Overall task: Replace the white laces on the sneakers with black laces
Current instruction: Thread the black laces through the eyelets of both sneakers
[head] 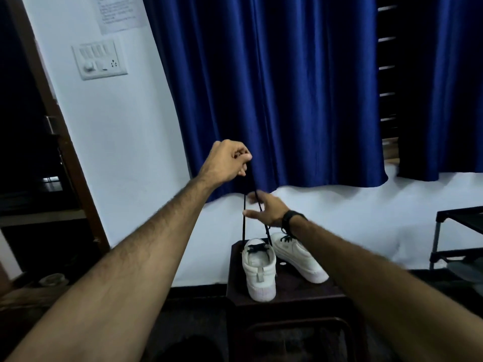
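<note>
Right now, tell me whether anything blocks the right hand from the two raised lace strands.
Nothing visible does. The left hand pinches the black lace high above the near sneaker; the right hand, fingers spread, is already at the strands, one crossing in front of its fingers.

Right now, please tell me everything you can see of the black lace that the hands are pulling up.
The black lace is thin, dark and looks like woven cord. Its two strands rise taut from the near white sneaker, where it crosses the lower eyelets. The left hand pinches both strands at the top, held high. The right hand, fingers spread, touches the strands lower down. The tips are hidden.
</note>
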Demonstrator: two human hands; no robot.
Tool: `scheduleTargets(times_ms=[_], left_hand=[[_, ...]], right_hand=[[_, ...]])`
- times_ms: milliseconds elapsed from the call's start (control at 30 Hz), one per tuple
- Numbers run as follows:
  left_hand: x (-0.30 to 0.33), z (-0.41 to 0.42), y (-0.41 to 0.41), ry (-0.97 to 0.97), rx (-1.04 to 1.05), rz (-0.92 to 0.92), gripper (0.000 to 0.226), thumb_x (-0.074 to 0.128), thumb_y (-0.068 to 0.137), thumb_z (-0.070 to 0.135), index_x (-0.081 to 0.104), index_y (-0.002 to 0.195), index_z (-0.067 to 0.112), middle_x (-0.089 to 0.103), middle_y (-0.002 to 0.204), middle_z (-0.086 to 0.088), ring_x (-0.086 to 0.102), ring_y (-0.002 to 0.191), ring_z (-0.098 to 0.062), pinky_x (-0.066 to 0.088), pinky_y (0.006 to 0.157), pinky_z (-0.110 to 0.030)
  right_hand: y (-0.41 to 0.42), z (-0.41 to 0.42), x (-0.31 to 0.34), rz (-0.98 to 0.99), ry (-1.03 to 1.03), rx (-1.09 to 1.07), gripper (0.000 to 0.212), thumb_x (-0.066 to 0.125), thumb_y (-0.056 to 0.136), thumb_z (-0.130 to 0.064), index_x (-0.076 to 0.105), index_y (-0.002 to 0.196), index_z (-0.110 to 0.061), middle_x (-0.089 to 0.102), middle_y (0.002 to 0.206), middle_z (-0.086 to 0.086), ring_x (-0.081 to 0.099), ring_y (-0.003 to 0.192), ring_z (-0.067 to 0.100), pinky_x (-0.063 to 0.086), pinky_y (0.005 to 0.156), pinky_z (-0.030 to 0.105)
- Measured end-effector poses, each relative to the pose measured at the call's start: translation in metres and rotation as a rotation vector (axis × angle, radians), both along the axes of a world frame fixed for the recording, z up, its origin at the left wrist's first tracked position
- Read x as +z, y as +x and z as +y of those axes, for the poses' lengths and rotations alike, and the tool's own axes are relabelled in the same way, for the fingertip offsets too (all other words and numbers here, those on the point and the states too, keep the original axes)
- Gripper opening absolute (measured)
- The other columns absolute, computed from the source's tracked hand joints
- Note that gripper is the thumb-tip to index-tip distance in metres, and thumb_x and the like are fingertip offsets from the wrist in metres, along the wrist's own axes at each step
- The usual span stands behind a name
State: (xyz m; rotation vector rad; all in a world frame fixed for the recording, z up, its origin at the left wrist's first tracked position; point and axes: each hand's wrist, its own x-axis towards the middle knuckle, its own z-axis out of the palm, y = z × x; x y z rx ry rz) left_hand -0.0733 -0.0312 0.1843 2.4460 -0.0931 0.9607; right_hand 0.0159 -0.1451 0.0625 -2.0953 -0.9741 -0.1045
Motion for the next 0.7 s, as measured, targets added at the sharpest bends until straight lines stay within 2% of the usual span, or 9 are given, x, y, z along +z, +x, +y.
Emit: scheduleTargets(times_ms=[100, 167, 267, 333, 400, 500, 533, 600, 700], left_hand=[[-0.003, -0.003, -0.001, -0.015, -0.033, -0.041, 0.013, 0.064, 0.095, 0.015, 0.072, 0.087, 0.008, 0.07, 0.064, -0.004, 0.07, 0.057, -0.015, 0.061, 0.065, -0.032], [-0.012, -0.002, 0.0, -0.078, -0.063, -0.089, 0.013, 0.063, 0.095, 0.014, 0.072, 0.087, 0.007, 0.069, 0.064, -0.005, 0.069, 0.058, -0.017, 0.06, 0.063, -0.03], [-0.039, 0.008, 0.003, -0.223, -0.072, -0.189, 0.009, 0.068, 0.091, 0.018, 0.07, 0.096, 0.011, 0.069, 0.068, -0.001, 0.064, 0.057, -0.011, 0.055, 0.063, -0.026], [-0.076, 0.016, 0.007, -0.359, 0.003, -0.197, 0.041, 0.079, 0.08, 0.023, 0.059, 0.116, 0.017, 0.064, 0.077, 0.003, 0.058, 0.064, -0.007, 0.051, 0.066, -0.023], [-0.13, 0.024, 0.015, -0.468, 0.176, -0.04, 0.075, 0.087, 0.069, 0.03, 0.045, 0.13, 0.017, 0.058, 0.099, -0.001, 0.057, 0.087, -0.014, 0.052, 0.084, -0.032], [-0.209, 0.02, 0.023, -0.576, 0.468, 0.354, 0.091, 0.071, 0.073, 0.066, 0.042, 0.138, 0.009, 0.046, 0.135, -0.011, 0.047, 0.126, -0.031, 0.043, 0.104, -0.042], [-0.227, 0.015, 0.025, -0.637, 0.475, 0.452, 0.089, 0.064, 0.075, 0.071, 0.045, 0.138, 0.011, 0.045, 0.136, -0.012, 0.045, 0.128, -0.033, 0.042, 0.104, -0.041], [-0.256, 0.009, 0.029, -0.565, 0.421, 0.543, 0.071, 0.06, 0.08, 0.065, 0.048, 0.136, 0.023, 0.049, 0.129, -0.013, 0.047, 0.125, -0.033, 0.045, 0.097, -0.038], [-0.273, -0.004, 0.028, -0.427, 0.457, 0.502, 0.054, 0.06, 0.085, 0.051, 0.049, 0.131, 0.025, 0.061, 0.118, -0.013, 0.058, 0.114, -0.037, 0.05, 0.088, -0.04]], right_hand=[[0.0, 0.016, -0.033, 0.12, 0.075, 0.019, 0.028, 0.064, 0.092, -0.026, 0.065, 0.119, -0.016, 0.069, 0.113, 0.0, 0.058, 0.093, 0.01, 0.044, 0.092, 0.02], [0.001, 0.024, -0.041, 0.178, 0.118, 0.01, 0.017, 0.057, 0.095, -0.026, 0.071, 0.101, -0.018, 0.072, 0.1, -0.004, 0.062, 0.091, 0.008, 0.044, 0.089, 0.019], [0.003, 0.028, -0.042, 0.214, 0.133, 0.016, 0.027, 0.045, 0.099, -0.021, 0.063, 0.079, -0.019, 0.073, 0.079, -0.005, 0.064, 0.081, 0.004, 0.043, 0.084, 0.02], [0.004, 0.029, -0.042, 0.194, 0.12, 0.013, 0.028, 0.041, 0.099, -0.019, 0.056, 0.076, -0.02, 0.073, 0.074, -0.001, 0.063, 0.078, 0.006, 0.044, 0.077, 0.019], [0.007, 0.029, -0.042, 0.198, 0.13, 0.005, 0.027, 0.04, 0.098, -0.015, 0.054, 0.076, -0.02, 0.07, 0.071, 0.001, 0.062, 0.07, 0.01, 0.043, 0.066, 0.017], [0.012, 0.03, -0.042, 0.211, 0.096, -0.027, 0.021, 0.041, 0.097, -0.012, 0.054, 0.082, -0.019, 0.06, 0.07, -0.004, 0.054, 0.064, 0.012, 0.043, 0.058, 0.012], [0.014, 0.03, -0.042, 0.216, 0.081, -0.026, 0.02, 0.042, 0.097, -0.011, 0.053, 0.084, -0.02, 0.058, 0.073, -0.005, 0.053, 0.067, 0.015, 0.041, 0.057, 0.012], [0.018, 0.033, -0.042, 0.172, 0.009, -0.011, 0.019, 0.042, 0.097, -0.01, 0.055, 0.088, -0.019, 0.059, 0.082, -0.001, 0.05, 0.079, 0.019, 0.037, 0.061, 0.021], [0.018, 0.038, -0.039, 0.127, -0.06, 0.018, 0.024, 0.04, 0.092, -0.003, 0.058, 0.088, -0.019, 0.055, 0.074, -0.008, 0.05, 0.081, 0.019, 0.036, 0.059, 0.021]])
